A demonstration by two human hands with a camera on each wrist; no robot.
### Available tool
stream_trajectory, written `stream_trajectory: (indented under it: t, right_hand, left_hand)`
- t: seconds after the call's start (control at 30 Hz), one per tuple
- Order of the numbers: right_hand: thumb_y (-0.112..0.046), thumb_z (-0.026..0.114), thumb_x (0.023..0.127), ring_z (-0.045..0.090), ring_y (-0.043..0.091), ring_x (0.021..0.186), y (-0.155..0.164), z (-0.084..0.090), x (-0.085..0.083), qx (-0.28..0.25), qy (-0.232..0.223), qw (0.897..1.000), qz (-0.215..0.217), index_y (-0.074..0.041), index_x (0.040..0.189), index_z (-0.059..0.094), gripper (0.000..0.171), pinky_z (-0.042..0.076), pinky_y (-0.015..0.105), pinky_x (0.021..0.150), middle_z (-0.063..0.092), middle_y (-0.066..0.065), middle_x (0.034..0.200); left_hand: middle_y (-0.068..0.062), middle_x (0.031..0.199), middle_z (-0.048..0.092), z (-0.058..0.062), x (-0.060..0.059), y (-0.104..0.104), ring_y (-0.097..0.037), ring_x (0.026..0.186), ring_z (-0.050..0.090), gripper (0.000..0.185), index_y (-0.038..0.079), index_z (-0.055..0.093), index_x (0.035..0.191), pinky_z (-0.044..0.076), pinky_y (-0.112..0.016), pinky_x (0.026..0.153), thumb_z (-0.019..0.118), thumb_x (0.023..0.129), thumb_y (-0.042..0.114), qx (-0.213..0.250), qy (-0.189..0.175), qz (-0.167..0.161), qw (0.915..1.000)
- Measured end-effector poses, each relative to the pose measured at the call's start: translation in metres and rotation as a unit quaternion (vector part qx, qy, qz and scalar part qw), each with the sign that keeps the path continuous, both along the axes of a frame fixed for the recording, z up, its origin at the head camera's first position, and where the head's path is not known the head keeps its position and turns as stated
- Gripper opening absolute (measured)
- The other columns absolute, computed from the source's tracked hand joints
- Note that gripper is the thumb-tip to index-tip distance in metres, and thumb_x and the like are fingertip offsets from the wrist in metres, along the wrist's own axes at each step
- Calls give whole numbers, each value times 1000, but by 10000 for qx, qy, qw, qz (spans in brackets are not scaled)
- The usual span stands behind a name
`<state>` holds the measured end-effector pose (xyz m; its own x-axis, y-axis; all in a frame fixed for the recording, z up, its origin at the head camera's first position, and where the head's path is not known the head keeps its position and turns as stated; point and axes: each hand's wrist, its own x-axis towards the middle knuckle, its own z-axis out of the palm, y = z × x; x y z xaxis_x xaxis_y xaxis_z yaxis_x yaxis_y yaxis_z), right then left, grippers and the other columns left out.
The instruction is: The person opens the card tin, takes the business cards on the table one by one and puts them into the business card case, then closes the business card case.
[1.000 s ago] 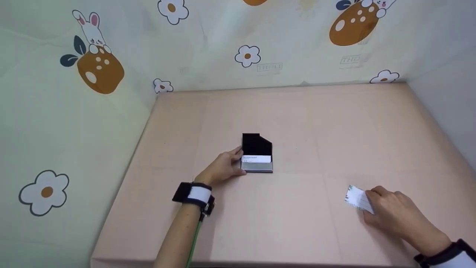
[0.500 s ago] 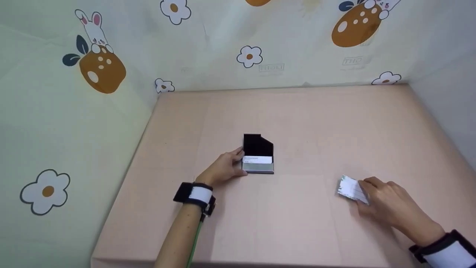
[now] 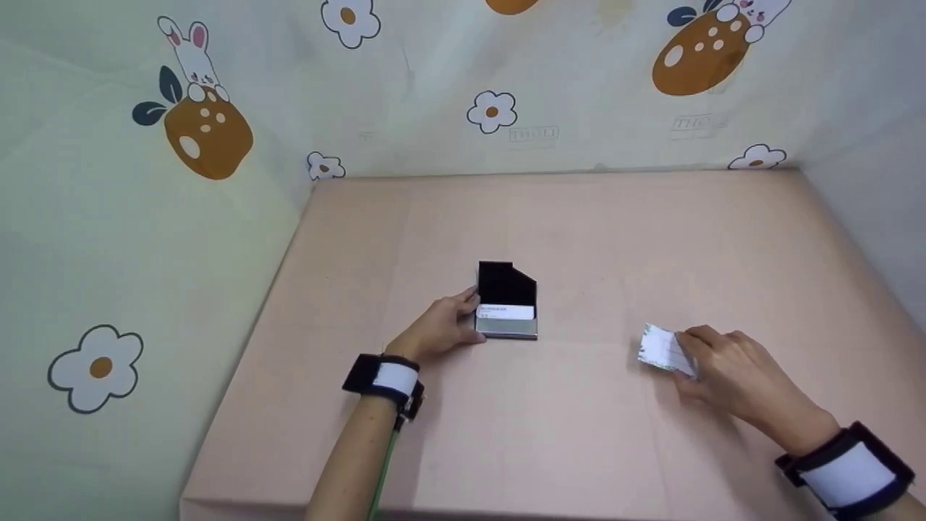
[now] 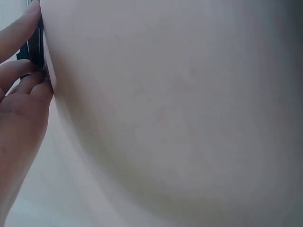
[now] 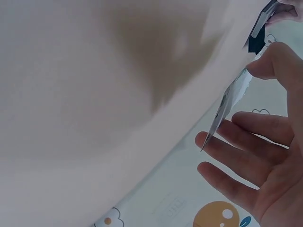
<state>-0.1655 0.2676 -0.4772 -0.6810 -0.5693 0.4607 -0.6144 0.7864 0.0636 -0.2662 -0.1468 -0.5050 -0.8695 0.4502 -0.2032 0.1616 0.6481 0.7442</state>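
A card case (image 3: 508, 284) stands opened out in the middle of the table, its black lid raised at the back. Inside its silver base a white card (image 3: 505, 312) shows. My left hand (image 3: 443, 324) grips the case by its left side, thumb at the front corner; the left wrist view catches only the case's dark edge (image 4: 34, 45) between the fingers. To the right, my right hand (image 3: 738, 376) pinches a white card (image 3: 662, 349) with a patterned edge and faint lines. In the right wrist view this card (image 5: 227, 104) is seen nearly edge-on, thumb on one side, fingers on the other.
A pinkish cloth covers the table (image 3: 564, 420). Pale curtains (image 3: 405, 94) printed with flowers, rabbits and fruit hang behind and at the left. Both wrists wear dark straps (image 3: 846, 467), and a green cord (image 3: 382, 470) runs along the left forearm.
My right hand has moved left and away from the table's front edge with the card, closer to the case. The left hand keeps its grip on the case; the head view has shifted slightly.
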Motion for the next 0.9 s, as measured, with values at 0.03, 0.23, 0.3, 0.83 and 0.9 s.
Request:
stream_trajectory:
  t: [0.03, 0.23, 0.3, 0.83, 0.9]
  right_hand:
    - [-17, 87, 59, 68, 31, 68, -1, 0, -1, -2, 10, 10000, 28, 10, 99, 71, 50, 57, 45, 57, 72, 21, 91]
    - [-17, 87, 60, 70, 31, 72, -8, 3, -5, 52, 15, 9999, 113, 11, 99, 71, 51, 58, 46, 60, 72, 22, 93]
    - [-17, 87, 60, 70, 31, 73, -12, 4, -8, 64, -12, 9999, 136, 11, 100, 71, 51, 59, 46, 61, 72, 22, 93]
    - [-16, 88, 65, 72, 30, 79, -42, 8, -28, 201, -2, 9991, 364, 12, 100, 71, 48, 60, 46, 64, 73, 23, 93]
    - [-16, 88, 65, 72, 30, 80, -45, 6, -30, 169, -10, 9991, 400, 12, 101, 71, 48, 60, 45, 64, 73, 22, 94]
  left_hand:
    - [-10, 166, 26, 0, 0, 0, -30, 154, 24, 72, -4, 41, 146, 22, -40, 127, 77, 87, 14, 15, -16, 2, 10000]
    - [-11, 166, 25, 0, 1, 1, -30, 155, 23, 71, -4, 41, 146, 21, -39, 128, 77, 87, 14, 53, -72, 5, 10000]
    - [-11, 166, 26, -1, 1, 1, -30, 154, 23, 71, -4, 42, 146, 21, -39, 127, 77, 87, 14, 65, -63, 16, 10000]
    - [-10, 166, 26, 0, 0, 1, -29, 154, 23, 73, -2, 39, 148, 23, -38, 127, 77, 87, 14, -36, -67, 43, 10000]
    - [-9, 166, 26, 0, 0, 1, -29, 154, 23, 73, -2, 40, 147, 23, -38, 127, 77, 87, 14, -1, -94, 60, 9999]
